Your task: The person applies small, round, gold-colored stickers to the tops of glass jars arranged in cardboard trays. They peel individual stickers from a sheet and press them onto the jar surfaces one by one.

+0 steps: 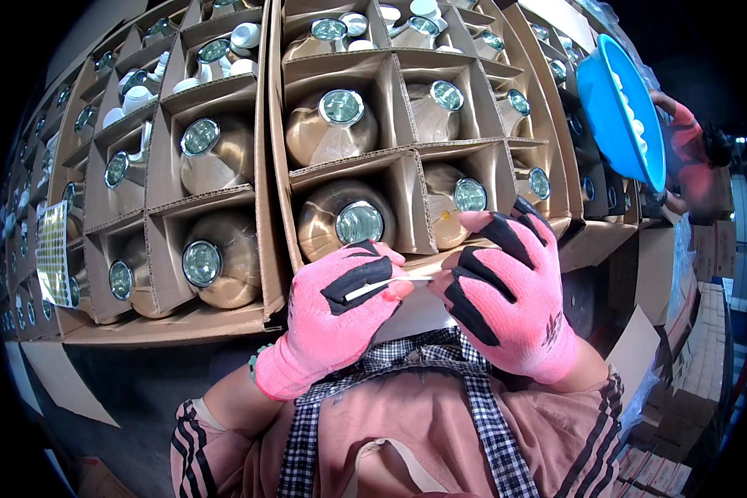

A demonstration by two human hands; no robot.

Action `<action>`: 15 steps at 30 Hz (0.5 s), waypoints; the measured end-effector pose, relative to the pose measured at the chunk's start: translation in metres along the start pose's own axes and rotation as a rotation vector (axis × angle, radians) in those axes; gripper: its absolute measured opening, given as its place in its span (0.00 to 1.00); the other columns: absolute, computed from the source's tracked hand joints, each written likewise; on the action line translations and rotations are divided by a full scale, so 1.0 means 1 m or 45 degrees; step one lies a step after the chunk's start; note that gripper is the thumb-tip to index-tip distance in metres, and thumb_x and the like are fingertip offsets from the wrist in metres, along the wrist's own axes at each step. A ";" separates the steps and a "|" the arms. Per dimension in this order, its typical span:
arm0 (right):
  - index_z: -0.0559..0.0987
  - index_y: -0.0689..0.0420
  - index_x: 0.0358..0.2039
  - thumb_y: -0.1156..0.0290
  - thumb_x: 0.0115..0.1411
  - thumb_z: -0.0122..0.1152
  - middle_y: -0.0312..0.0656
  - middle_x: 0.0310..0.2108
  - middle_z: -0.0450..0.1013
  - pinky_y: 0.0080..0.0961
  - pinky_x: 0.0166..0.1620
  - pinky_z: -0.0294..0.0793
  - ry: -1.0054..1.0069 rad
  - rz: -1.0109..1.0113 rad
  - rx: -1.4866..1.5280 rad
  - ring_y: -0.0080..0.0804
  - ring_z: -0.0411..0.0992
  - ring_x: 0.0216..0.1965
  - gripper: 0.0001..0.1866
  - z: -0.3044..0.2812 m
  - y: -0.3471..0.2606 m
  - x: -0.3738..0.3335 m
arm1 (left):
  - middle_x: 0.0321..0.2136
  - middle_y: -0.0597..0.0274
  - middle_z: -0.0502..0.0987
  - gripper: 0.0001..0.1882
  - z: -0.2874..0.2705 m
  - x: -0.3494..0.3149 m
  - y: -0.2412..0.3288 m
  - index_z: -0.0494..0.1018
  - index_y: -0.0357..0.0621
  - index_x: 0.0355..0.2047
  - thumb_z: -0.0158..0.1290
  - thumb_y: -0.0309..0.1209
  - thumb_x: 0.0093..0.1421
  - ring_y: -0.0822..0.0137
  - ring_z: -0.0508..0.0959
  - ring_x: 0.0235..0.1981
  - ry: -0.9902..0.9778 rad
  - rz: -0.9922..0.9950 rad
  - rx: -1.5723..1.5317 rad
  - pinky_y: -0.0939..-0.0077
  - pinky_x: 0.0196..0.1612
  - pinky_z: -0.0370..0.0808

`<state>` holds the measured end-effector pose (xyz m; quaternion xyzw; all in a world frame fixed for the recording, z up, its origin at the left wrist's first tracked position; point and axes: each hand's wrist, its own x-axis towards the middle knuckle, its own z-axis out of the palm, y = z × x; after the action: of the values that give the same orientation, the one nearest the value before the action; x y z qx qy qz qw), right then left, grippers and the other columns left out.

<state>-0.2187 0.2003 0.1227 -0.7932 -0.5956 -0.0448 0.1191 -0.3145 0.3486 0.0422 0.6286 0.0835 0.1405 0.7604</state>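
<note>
My left hand point(338, 311), in a pink glove with black-coated fingers, pinches a thin white stick point(367, 290). The stick runs across to the closed fingers of my right hand point(510, 295), gloved alike, which seem to grip its other end. Both hands are above the near edge of a divided cardboard box point(340, 172). Just beyond them, a bulbous amber glass bottle point(448, 228) with a clear mouth carries a small yellow spot. To its left another such bottle point(358, 224) sits in its own compartment.
A second divided box point(170, 328) of similar bottles adjoins on the left. White caps point(137, 98) lie among its bottles, and a sheet of round gold stickers point(54, 253) rests on it. At right, a co-worker in pink gloves point(685, 129) is beside a blue basin point(618, 116) holding white pieces.
</note>
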 end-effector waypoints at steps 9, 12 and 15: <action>0.72 0.54 0.24 0.75 0.35 0.61 0.40 0.39 0.70 0.43 0.50 0.60 -0.066 0.030 0.351 0.47 0.63 0.49 0.11 -0.012 0.009 0.013 | 0.20 0.64 0.75 0.06 0.004 -0.001 -0.007 0.75 0.37 0.27 0.56 0.28 0.50 0.78 0.71 0.22 0.037 -0.438 -0.298 0.80 0.27 0.69; 0.71 0.59 0.20 0.78 0.37 0.62 0.44 0.44 0.69 0.41 0.50 0.62 0.058 0.055 0.276 0.49 0.62 0.51 0.09 -0.019 0.024 0.040 | 0.23 0.63 0.75 0.06 0.006 0.000 -0.009 0.75 0.36 0.28 0.55 0.25 0.49 0.79 0.72 0.26 -0.174 -0.408 0.020 0.84 0.30 0.69; 0.73 0.60 0.22 0.75 0.40 0.61 0.45 0.47 0.67 0.40 0.51 0.62 0.048 -0.087 0.128 0.52 0.61 0.51 0.07 0.017 0.059 0.094 | 0.20 0.60 0.74 0.08 0.013 -0.005 -0.014 0.74 0.36 0.27 0.56 0.28 0.49 0.74 0.72 0.23 -0.303 -0.270 -0.039 0.79 0.28 0.68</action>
<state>-0.1366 0.2770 0.1188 -0.7643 -0.6216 -0.0339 0.1682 -0.3141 0.3320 0.0305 0.6167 0.0565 -0.0149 0.7850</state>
